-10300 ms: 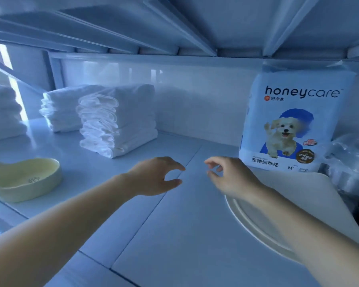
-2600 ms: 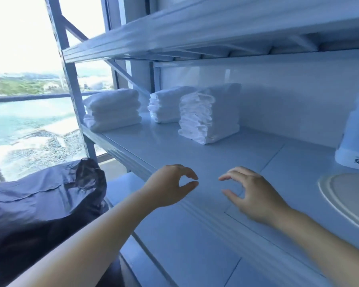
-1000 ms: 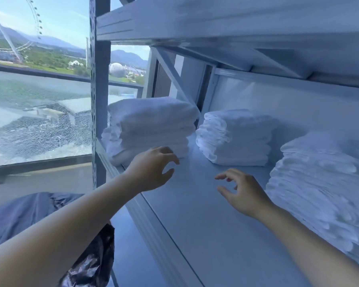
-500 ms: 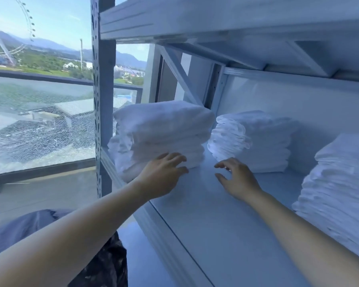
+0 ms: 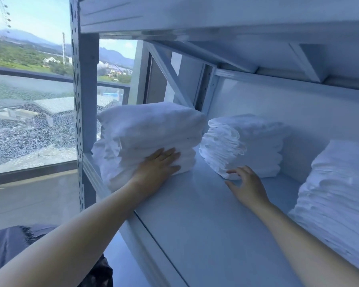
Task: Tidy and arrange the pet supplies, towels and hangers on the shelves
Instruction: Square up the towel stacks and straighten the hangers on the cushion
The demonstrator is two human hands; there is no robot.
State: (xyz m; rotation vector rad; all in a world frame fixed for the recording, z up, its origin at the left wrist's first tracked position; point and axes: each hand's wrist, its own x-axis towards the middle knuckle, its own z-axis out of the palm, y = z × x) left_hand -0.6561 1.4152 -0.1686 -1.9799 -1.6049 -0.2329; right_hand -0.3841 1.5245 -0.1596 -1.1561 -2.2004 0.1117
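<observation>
Three stacks of folded white towels stand on the white shelf (image 5: 199, 216). The left stack (image 5: 149, 129) sits at the shelf's left end by the upright. My left hand (image 5: 157, 167) lies flat against the lower front of that stack, fingers straight. The middle stack (image 5: 245, 143) stands further back. My right hand (image 5: 247, 184) hovers over the shelf just in front of the middle stack's lower corner, fingers spread and empty. The right stack (image 5: 338, 195) fills the right edge of view.
A grey perforated upright (image 5: 82, 112) bounds the shelf's left end, with a diagonal brace (image 5: 170, 74) behind the left stack. Another shelf (image 5: 216, 15) hangs close overhead. A dark bag (image 5: 10, 247) lies on the floor below left, before a window.
My left hand moved forward from in front of the left stack and now presses flat on its lower towels. My right hand slid forward toward the middle stack. The view came closer.
</observation>
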